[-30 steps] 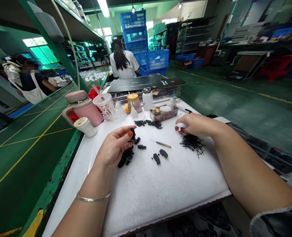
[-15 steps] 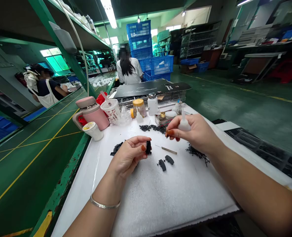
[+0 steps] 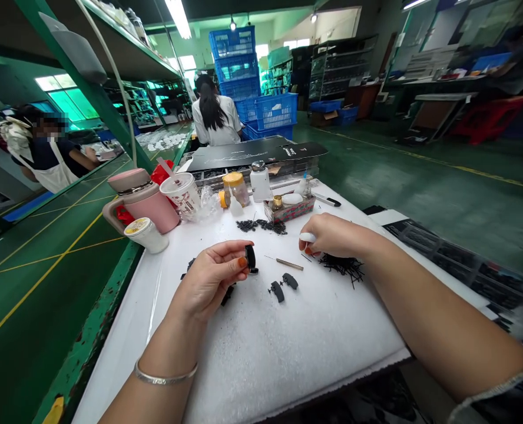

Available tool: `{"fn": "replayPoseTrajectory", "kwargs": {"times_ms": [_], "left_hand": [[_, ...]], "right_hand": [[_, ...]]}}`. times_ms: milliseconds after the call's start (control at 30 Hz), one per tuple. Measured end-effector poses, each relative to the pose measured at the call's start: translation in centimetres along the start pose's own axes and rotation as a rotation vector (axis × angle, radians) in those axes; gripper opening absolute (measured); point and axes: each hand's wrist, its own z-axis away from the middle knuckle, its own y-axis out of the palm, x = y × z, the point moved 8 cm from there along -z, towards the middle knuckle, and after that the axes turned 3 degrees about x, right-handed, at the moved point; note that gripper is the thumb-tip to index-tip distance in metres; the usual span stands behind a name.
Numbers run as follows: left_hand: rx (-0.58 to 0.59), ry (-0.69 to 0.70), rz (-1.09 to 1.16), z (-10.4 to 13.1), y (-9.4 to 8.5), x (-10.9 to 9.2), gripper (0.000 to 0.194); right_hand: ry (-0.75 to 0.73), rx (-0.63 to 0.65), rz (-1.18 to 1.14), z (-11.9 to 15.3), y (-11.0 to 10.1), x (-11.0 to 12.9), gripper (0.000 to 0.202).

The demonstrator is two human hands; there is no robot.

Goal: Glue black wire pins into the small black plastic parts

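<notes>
Left hand [image 3: 211,272] is clamping a black part [image 3: 250,257] upright over the white mat [image 3: 305,347], probably keeping its face exposed. Right hand's [image 3: 334,235] fingers are curling round a small white bottle [image 3: 307,237] beside black sticks [image 3: 343,268], seemingly for easy reach (fingertip contact: cannot tell).

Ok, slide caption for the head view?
Left hand holds a black part; right hand grips a white object beside thin black rods.

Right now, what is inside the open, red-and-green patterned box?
In the box, a gold-capped bottle and a rounded white object show above the rim; the front wall hides the bottom.
</notes>
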Motion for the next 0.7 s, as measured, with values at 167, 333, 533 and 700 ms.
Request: {"fn": "replayPoseTrajectory", "kwargs": {"times_ms": [167,333,533,700], "left_hand": [[-0.004,-0.016,-0.024,0.0,-0.1,0.2,0.029],[0.061,-0.018,-0.030,-0.1,0.6,0.6,0.029],[0.114,0.004,0.007,-0.2,1.1,0.6,0.028],[0.119,0.007,0.010,0.0,1.3,0.6,0.031]], "right_hand": [[-0.029,-0.078,-0.051,0.4,-1.3,0.7,0.015],[-0.202,-0.078,-0.485,1.3,-1.0,4.2,0.007],[-0.324,-0.038,-0.811,2.4,0.7,7.5,0.014],[-0.371,-0.162,-0.733,2.9,0.2,8.0,0.015]]}}
